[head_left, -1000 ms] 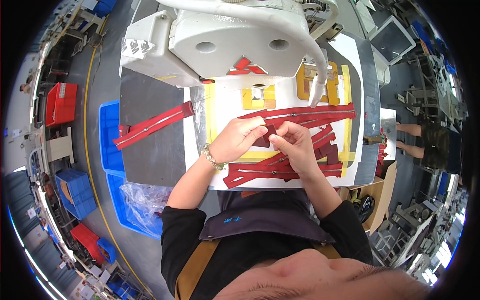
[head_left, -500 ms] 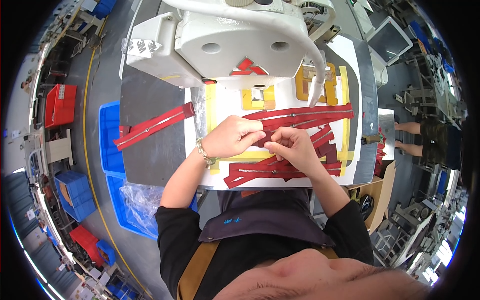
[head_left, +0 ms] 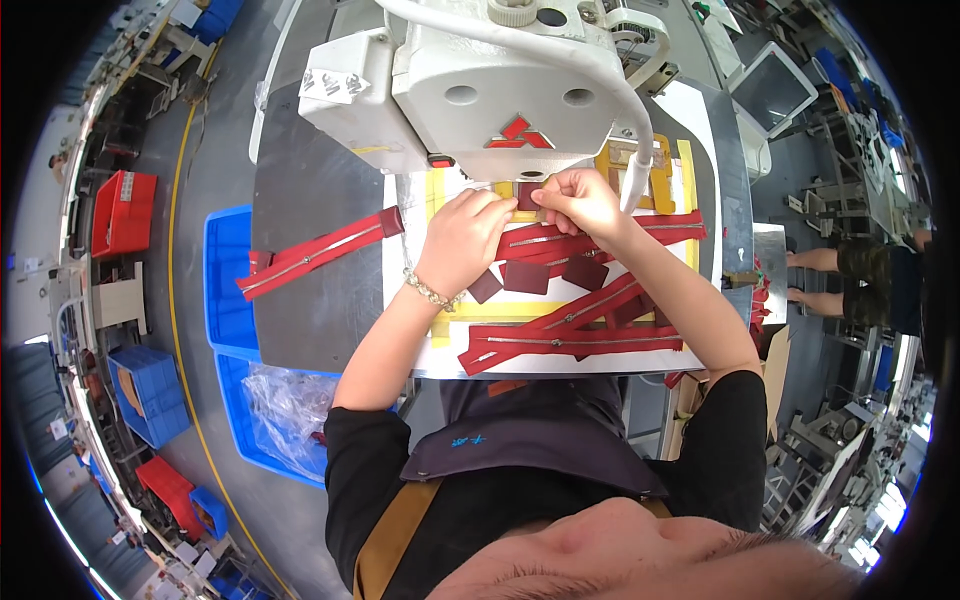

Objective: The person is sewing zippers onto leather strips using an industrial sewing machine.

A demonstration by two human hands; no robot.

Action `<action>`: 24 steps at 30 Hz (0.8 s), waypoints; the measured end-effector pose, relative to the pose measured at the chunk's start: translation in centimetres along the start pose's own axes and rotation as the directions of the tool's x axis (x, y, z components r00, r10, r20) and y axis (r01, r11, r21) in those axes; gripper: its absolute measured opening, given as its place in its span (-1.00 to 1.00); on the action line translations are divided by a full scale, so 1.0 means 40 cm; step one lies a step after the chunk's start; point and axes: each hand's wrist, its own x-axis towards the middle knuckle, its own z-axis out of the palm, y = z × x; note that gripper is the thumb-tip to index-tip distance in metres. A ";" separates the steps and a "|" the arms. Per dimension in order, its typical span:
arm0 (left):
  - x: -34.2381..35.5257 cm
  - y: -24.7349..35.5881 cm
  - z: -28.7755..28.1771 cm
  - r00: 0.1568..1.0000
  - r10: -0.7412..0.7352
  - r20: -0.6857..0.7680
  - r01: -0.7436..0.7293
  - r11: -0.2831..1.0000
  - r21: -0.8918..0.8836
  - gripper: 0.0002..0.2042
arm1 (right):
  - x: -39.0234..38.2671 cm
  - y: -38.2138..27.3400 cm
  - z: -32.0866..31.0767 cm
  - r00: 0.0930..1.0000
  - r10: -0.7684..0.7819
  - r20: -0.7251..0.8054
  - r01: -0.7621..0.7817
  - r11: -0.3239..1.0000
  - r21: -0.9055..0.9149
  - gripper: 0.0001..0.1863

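Note:
Under the white sewing machine head (head_left: 480, 75), a small dark red square patch (head_left: 526, 197) lies at a yellow frame (head_left: 504, 188). My right hand (head_left: 592, 208) pinches the patch's right side between thumb and fingers. On the opposite side, the closed fingertips of my left hand (head_left: 462, 237) grip its left edge. Three similar patches rest nearer me: a left patch (head_left: 485, 288), a middle patch (head_left: 527, 277) and a right patch (head_left: 585, 272). Red zippers (head_left: 590, 341) are piled near the front edge. More zippers (head_left: 545, 243) sit just below my hands, partly covered by the right one.
A single red zipper (head_left: 325, 256) lies on the grey table at the left. Another yellow frame (head_left: 664, 190) is behind the white cable (head_left: 637, 150). Blue bins (head_left: 228, 300) stand beside the table, one holding clear plastic. At the far right is another person (head_left: 850, 275).
Both hands have moved away from me toward the machine head, bringing the patch to the yellow frame. Three patches on the white sheet are now uncovered.

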 end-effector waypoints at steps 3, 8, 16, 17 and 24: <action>-0.010 -0.009 0.010 0.994 0.105 -0.040 -0.100 0.989 0.111 -0.81 | 0.015 -0.010 0.007 0.998 0.057 0.000 -0.057 0.997 -0.052 -0.77; -0.018 -0.009 0.021 0.991 0.132 -0.005 -0.127 0.967 0.219 -0.72 | 0.028 -0.018 0.004 0.999 0.039 -0.019 -0.040 0.997 -0.072 -0.78; -0.014 0.004 0.032 0.986 0.162 0.038 -0.165 0.926 0.340 -0.69 | 0.048 -0.032 -0.001 0.999 0.024 0.041 -0.016 0.981 -0.195 -0.77; -0.014 0.003 0.032 0.986 0.160 0.039 -0.164 0.925 0.342 -0.69 | 0.049 -0.036 -0.003 0.998 0.024 0.051 -0.011 0.972 -0.233 -0.75; -0.003 0.006 0.034 0.975 0.217 0.053 -0.220 0.890 0.399 -0.72 | 0.041 -0.057 -0.015 0.997 -0.024 0.071 0.055 0.886 -0.460 -0.71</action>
